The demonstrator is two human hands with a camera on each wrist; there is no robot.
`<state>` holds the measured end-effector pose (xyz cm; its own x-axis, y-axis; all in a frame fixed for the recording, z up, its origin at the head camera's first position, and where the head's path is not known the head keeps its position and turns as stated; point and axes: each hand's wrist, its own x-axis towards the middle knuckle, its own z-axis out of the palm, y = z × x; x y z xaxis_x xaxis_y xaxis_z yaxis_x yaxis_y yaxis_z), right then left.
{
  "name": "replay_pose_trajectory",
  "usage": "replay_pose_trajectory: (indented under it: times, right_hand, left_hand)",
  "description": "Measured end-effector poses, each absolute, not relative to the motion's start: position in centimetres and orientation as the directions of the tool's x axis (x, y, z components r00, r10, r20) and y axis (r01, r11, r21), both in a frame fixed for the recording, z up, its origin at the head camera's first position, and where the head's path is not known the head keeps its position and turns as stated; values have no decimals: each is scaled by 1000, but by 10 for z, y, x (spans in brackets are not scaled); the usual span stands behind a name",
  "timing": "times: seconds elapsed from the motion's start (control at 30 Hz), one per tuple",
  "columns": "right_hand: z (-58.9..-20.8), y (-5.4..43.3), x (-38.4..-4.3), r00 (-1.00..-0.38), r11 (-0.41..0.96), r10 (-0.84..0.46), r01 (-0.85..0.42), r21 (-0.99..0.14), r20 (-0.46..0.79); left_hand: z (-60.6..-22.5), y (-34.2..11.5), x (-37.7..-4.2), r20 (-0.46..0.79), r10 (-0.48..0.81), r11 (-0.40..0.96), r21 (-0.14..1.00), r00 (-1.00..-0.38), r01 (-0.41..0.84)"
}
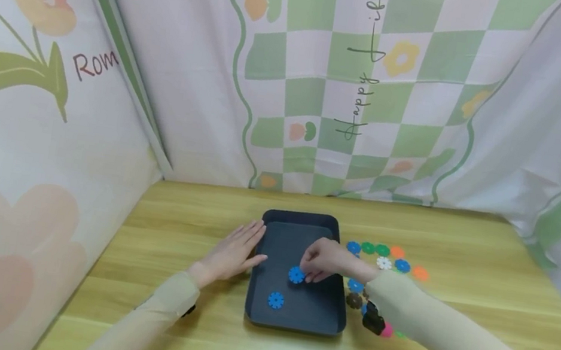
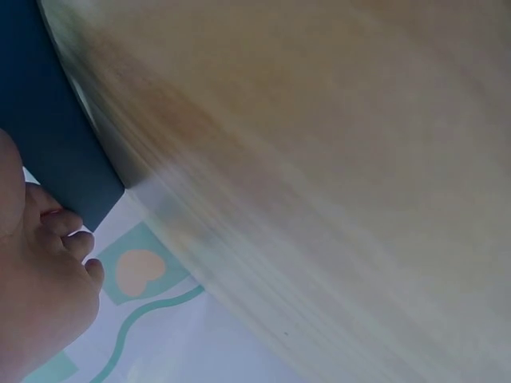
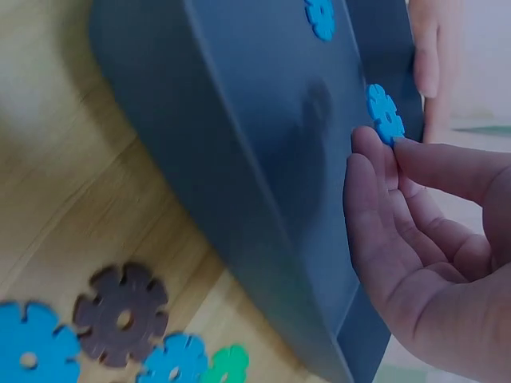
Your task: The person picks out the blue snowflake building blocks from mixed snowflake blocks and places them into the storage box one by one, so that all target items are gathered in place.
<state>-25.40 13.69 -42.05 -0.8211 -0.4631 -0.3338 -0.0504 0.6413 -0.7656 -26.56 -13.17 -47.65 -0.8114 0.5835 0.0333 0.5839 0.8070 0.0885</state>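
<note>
Over the dark tray [image 1: 316, 316], my right hand [image 1: 325, 259] pinches a blue notched disc [image 1: 296, 275] between thumb and fingertips. In the right wrist view the held disc [image 3: 385, 113] stands on edge, gripped at its lower rim. A second blue notched disc [image 1: 275, 301] lies flat on the tray floor, nearer the front. My left hand [image 1: 232, 254] rests along the tray's left wall with its fingers extended and the fingertips at the rim. The left wrist view shows part of that hand [image 2: 52, 271] beside the tray's outer wall [image 2: 56, 120].
Right of the tray, several notched discs lie on the wooden table [image 1: 187, 215], among them a white disc [image 1: 384, 263], an orange disc [image 1: 420, 273] and a brown disc [image 3: 122, 315]. My right forearm passes above some of them. A checked curtain [image 1: 326, 85] hangs behind the table.
</note>
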Motion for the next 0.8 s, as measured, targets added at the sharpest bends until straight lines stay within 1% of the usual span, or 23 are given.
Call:
replay_pose_trajectory:
  times: [0.47, 0.8]
  right_hand:
    - [-427, 97, -249, -823, 706, -449, -88, -703, -348]
    - [-433, 87, -254, -829, 747, -397, -41, -664, -395]
  left_hand:
    - [-478, -132, -266, 54, 580, 806, 107, -813, 582]
    - [-478, -133, -267, 52, 583, 804, 101, -811, 585]
